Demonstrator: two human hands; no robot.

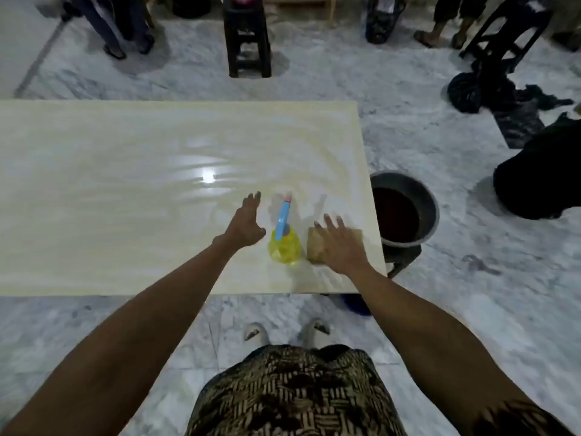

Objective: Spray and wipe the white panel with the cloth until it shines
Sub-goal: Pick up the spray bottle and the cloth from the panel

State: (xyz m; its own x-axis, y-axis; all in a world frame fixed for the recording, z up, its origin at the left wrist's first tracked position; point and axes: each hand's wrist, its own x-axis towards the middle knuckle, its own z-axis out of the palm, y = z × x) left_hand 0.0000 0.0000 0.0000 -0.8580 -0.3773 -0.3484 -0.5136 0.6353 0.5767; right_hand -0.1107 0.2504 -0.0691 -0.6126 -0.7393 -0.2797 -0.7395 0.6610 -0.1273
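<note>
Roughly centre-left of the frame, the large glossy white rectangular panel (125,199) is lying flat and spanning from the left edge to right of centre, a bright lamp reflection and faint wipe streaks showing on its surface. The panel is sitting above a grey marbled floor (440,309).

Left hand (246,223) is reaching forward over the panel at centre frame, fingers extended and loosely spread, holding nothing; whether the palm is touching the surface cannot be told. Just to its right, a yellow translucent plastic spray bottle with a blue trigger head (284,239) is standing on the panel, apart from both hands.

Further right, a tan folded cloth (316,247) is lying on the panel near its lower right corner. Right hand (341,247) is resting flat on top of the cloth, fingers straight and fanned out; the hand is slightly blurred.

Beyond the panel's right edge, a dark round metal basin (405,212) is sitting on a dark stand, its inside reading dark. At upper centre a black plastic stool (248,42) is standing on the floor. Dark cloth heaps (534,171) are lying at the right edge.
</note>
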